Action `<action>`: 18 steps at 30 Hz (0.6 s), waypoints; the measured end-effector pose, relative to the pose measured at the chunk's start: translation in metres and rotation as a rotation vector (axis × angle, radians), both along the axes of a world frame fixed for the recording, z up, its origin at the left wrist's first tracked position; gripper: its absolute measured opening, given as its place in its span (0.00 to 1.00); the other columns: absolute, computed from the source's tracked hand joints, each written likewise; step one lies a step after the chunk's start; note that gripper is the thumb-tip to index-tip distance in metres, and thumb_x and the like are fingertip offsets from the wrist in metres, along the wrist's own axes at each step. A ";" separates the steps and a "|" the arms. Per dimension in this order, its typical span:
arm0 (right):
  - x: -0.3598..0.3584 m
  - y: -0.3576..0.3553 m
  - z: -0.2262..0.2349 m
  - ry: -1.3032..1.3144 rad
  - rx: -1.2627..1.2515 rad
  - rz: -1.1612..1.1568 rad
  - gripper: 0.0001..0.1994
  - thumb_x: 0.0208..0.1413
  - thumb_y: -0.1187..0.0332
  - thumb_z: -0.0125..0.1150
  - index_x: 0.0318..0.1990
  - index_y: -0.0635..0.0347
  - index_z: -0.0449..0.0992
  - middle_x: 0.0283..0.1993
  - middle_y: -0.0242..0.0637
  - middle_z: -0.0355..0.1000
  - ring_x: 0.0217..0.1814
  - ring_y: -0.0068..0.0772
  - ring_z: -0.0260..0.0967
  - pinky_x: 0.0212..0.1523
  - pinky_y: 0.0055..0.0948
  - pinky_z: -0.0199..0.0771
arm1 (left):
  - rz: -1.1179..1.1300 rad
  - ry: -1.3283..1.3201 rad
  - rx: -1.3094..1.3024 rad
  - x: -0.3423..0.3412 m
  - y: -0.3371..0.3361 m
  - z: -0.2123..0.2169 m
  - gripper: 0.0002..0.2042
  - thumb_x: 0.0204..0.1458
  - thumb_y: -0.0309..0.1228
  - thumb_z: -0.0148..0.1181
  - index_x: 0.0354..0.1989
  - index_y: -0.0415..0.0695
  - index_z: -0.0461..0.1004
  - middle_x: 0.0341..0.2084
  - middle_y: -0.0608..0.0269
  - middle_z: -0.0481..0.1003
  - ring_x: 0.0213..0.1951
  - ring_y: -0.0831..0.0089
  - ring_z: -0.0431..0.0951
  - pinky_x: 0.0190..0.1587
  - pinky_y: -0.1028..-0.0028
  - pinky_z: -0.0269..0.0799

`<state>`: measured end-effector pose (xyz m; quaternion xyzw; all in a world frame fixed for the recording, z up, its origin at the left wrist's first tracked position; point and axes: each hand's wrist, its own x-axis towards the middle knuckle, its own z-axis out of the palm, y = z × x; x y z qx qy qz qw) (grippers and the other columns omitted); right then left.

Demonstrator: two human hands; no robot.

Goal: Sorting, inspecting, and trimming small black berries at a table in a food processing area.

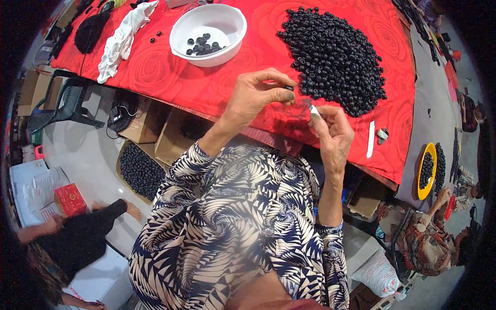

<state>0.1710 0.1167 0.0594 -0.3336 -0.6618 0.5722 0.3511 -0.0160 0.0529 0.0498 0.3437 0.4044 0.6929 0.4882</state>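
My left hand (261,95) is closed in a pinch over the red cloth (170,77), with a small round black bead-like piece (289,88) between thumb and fingertips. Just to its right, my right hand (333,132) grips a small white-wrapped tool (313,110); a thin dark tip seems to show at its upper end, too small to make out. The two hands are close together but apart. Beyond them spreads a large heap of the same hollow black pieces (336,57). A white plastic bowl (227,26) at the far middle holds several more.
A white strip (370,139) and a small grey-white scrap (382,135) lie right of my right hand. A crumpled white cloth (121,46) is at the far left. Below the table are open cardboard boxes (165,137). Other people sit at both sides, one near a yellow tray (419,188).
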 end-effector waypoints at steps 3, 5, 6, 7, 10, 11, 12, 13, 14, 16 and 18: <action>-0.004 0.001 0.019 0.034 0.009 -0.003 0.08 0.51 0.75 0.59 0.37 0.67 0.70 0.34 0.34 0.72 0.34 0.19 0.67 0.36 0.19 0.68 | -0.054 -0.099 0.067 0.001 0.002 -0.006 0.09 0.48 0.20 0.57 0.39 0.34 0.73 0.34 0.58 0.74 0.36 0.71 0.77 0.41 0.74 0.73; -0.006 0.000 0.023 0.062 0.058 0.001 0.08 0.51 0.74 0.60 0.37 0.67 0.70 0.34 0.34 0.71 0.35 0.19 0.67 0.36 0.19 0.68 | -0.081 -0.251 0.107 0.003 0.004 -0.007 0.10 0.50 0.23 0.57 0.41 0.35 0.73 0.36 0.56 0.74 0.37 0.69 0.76 0.45 0.72 0.72; -0.006 -0.001 0.024 0.062 0.056 0.000 0.08 0.51 0.74 0.60 0.37 0.67 0.70 0.34 0.34 0.71 0.35 0.19 0.67 0.36 0.19 0.68 | -0.082 -0.251 0.104 0.003 0.003 -0.009 0.10 0.50 0.23 0.57 0.41 0.35 0.73 0.36 0.56 0.74 0.37 0.69 0.76 0.45 0.72 0.72; -0.006 -0.001 0.025 0.027 0.101 0.010 0.08 0.51 0.74 0.60 0.37 0.67 0.70 0.34 0.34 0.71 0.35 0.19 0.67 0.36 0.19 0.68 | -0.083 -0.274 0.122 0.003 0.003 -0.011 0.10 0.50 0.24 0.57 0.41 0.35 0.72 0.37 0.56 0.75 0.37 0.68 0.77 0.44 0.72 0.73; -0.008 -0.004 0.026 -0.015 0.132 0.008 0.08 0.51 0.74 0.60 0.37 0.67 0.70 0.33 0.34 0.71 0.35 0.19 0.67 0.35 0.18 0.68 | -0.076 -0.268 0.121 0.002 -0.001 -0.008 0.10 0.51 0.24 0.57 0.41 0.35 0.72 0.36 0.55 0.75 0.36 0.67 0.77 0.42 0.73 0.75; -0.008 -0.004 0.026 -0.022 0.121 -0.001 0.08 0.51 0.74 0.60 0.37 0.67 0.70 0.33 0.34 0.71 0.35 0.19 0.67 0.35 0.18 0.68 | -0.065 -0.237 0.105 0.002 -0.001 -0.007 0.10 0.51 0.24 0.57 0.41 0.35 0.72 0.35 0.55 0.75 0.36 0.67 0.78 0.40 0.74 0.76; -0.009 -0.005 0.025 -0.023 0.119 -0.004 0.08 0.51 0.74 0.60 0.37 0.67 0.70 0.33 0.34 0.71 0.35 0.19 0.67 0.35 0.18 0.68 | -0.068 -0.239 0.103 0.002 -0.001 -0.009 0.10 0.51 0.24 0.57 0.41 0.35 0.72 0.35 0.55 0.75 0.36 0.67 0.78 0.40 0.74 0.76; -0.009 -0.004 0.023 -0.025 0.109 0.003 0.09 0.51 0.74 0.60 0.37 0.67 0.70 0.33 0.34 0.71 0.35 0.19 0.67 0.35 0.18 0.68 | -0.030 -0.184 0.097 0.002 0.000 -0.012 0.09 0.50 0.24 0.57 0.40 0.35 0.73 0.35 0.54 0.75 0.35 0.67 0.78 0.38 0.75 0.76; -0.009 -0.005 0.022 -0.028 0.099 0.009 0.09 0.51 0.74 0.60 0.37 0.67 0.70 0.33 0.33 0.71 0.35 0.19 0.68 0.36 0.19 0.68 | 0.008 -0.129 0.092 0.002 0.000 -0.014 0.08 0.50 0.23 0.57 0.39 0.34 0.73 0.34 0.54 0.76 0.34 0.67 0.78 0.37 0.76 0.77; -0.011 -0.006 0.023 -0.013 0.096 0.012 0.09 0.51 0.73 0.60 0.37 0.67 0.70 0.33 0.34 0.72 0.35 0.19 0.68 0.35 0.19 0.69 | 0.023 -0.136 0.068 0.002 0.000 -0.010 0.07 0.49 0.21 0.57 0.37 0.34 0.73 0.33 0.54 0.76 0.33 0.68 0.78 0.36 0.77 0.77; -0.013 -0.008 0.025 0.002 0.094 0.015 0.09 0.51 0.73 0.60 0.37 0.67 0.70 0.33 0.34 0.72 0.35 0.19 0.68 0.34 0.19 0.69 | 0.038 -0.142 0.046 0.003 -0.001 -0.009 0.06 0.48 0.19 0.58 0.36 0.33 0.74 0.31 0.55 0.75 0.31 0.69 0.79 0.35 0.77 0.78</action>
